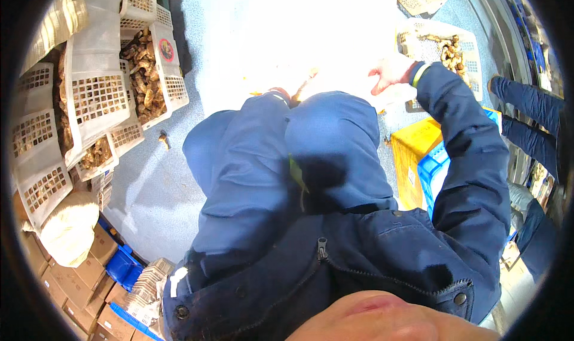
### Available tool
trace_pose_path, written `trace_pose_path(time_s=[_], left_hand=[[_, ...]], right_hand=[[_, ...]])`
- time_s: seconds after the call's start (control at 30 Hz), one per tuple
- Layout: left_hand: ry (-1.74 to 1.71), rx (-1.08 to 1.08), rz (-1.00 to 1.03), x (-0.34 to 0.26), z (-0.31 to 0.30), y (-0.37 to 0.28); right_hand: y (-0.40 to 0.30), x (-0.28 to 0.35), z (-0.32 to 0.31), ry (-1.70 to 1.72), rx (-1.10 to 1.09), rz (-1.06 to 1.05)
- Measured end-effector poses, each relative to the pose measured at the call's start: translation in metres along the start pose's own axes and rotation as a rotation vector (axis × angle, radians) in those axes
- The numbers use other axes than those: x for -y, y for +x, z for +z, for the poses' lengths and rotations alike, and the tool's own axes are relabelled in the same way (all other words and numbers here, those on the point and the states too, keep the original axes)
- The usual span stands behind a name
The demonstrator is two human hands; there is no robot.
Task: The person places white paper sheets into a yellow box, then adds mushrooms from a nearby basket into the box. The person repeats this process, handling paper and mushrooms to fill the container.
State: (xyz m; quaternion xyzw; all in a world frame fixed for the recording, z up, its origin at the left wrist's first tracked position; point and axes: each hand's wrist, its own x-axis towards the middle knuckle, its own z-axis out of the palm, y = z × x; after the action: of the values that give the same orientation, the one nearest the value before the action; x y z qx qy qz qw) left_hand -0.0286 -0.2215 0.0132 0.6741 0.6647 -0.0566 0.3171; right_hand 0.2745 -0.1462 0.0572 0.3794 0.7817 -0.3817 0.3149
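Observation:
My left hand [279,91] shows only in part, beyond my knees and half lost in glare. Right beside it a slim brownish piece [306,84] slants upward, perhaps a mushroom stem; whether my fingers grip it cannot be told. My right hand [389,74] reaches out to the right with thumb and fingers spread, and nothing shows between them. Strong light washes out the white surface [323,31] before me. Just past my right wrist stands a white plastic basket [470,49] with some brown mushrooms [452,54] in it.
Stacked white crates [99,96] hold brown mushrooms [145,78] on the left. One loose piece [165,140] lies on the blue floor [148,184]. A yellow box [406,161] and a blue crate [432,170] flank my right leg. Another person's legs [524,99] show far right. Cardboard boxes [71,278] sit lower left.

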Motion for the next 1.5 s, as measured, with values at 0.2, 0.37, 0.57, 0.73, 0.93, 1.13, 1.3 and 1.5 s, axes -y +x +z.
trace_pose_path(time_s=[0.2,0.37,0.57,0.73,0.93,1.13,1.3,1.5], left_hand=[[0.096,-0.166,0.078,0.004,0.013,0.012],[0.097,-0.287,0.166,0.009,0.022,0.016],[0.083,-0.292,0.147,0.008,0.021,0.029],[0.036,-0.384,0.204,-0.001,0.026,0.05],[0.353,-0.456,0.347,-0.004,0.03,0.062],[0.234,-0.314,0.305,0.002,0.016,0.056],[0.271,-0.3,0.205,0.006,0.015,0.047],[0.32,-0.395,0.266,0.015,0.014,0.051]], right_hand=[[-0.026,0.0,-0.052,0.236,-0.256,0.076],[0.054,0.013,-0.014,0.441,-0.498,0.045],[0.083,0.026,0.067,0.188,-0.953,0.161],[0.093,0.039,0.061,0.004,-1.121,-0.066],[0.073,0.025,0.058,-0.342,-0.776,-0.177],[0.097,0.013,0.083,0.017,-0.932,-0.299],[0.093,0.003,0.102,-0.011,-0.754,0.038],[0.038,-0.034,0.118,0.823,-1.24,0.525]])
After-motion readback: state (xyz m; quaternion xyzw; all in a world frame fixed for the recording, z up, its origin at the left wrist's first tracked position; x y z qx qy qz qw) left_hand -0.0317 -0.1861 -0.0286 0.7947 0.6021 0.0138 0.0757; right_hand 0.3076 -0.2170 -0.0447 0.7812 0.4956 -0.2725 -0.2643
